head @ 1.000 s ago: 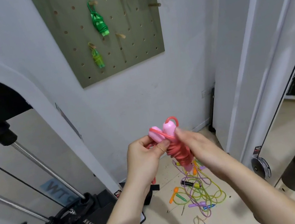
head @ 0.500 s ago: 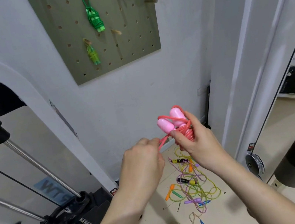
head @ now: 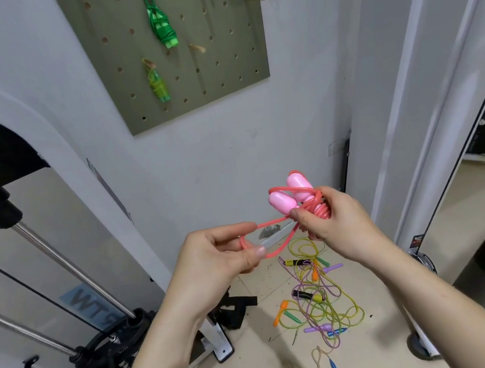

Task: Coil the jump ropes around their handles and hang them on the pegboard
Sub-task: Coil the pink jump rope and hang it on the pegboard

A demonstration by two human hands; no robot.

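The pink jump rope (head: 298,198) looks light, soft and springy. It sits coiled round its handles in the right hand (head: 335,226), whose grip is closed on the bundle. The left hand (head: 224,257) pinches the free loop, likely the part to hook. Up on the pegboard (head: 219,91), a bare peg (head: 197,48) sits beside the hung green ropes (head: 161,25). A tangle of ropes (head: 322,302) litters the floor.
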